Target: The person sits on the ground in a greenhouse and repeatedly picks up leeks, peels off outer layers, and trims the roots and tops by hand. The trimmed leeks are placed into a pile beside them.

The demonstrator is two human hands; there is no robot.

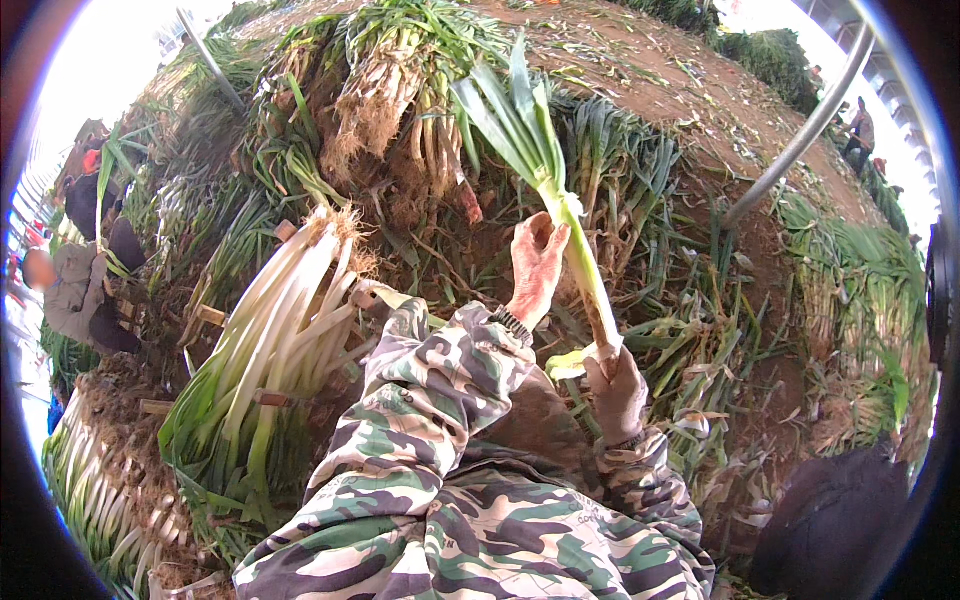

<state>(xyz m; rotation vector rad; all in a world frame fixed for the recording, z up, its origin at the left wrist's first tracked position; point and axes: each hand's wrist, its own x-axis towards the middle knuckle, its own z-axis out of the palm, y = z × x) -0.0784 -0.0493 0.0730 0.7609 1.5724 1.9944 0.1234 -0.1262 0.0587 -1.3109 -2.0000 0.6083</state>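
A long green onion slants in front of me, its green leaves pointing away and its root end near my body. My right hand is closed round the soiled lower end, where a pale, peeled-back leaf hangs to the left. At the middle of the stalk, my left hand touches its left side with thumb and fingers bent; whether it pinches a layer of the stalk is unclear. Left of my sleeve, a pile of cleaned green onions with white shafts rests on a low wooden rack, roots towards the far side.
Unpeeled green onions with soiled roots are heaped ahead. Leaf scraps litter the ground at right. A metal pole slants at the right, another at the far left. A person sits at left; a dark object lies low right.
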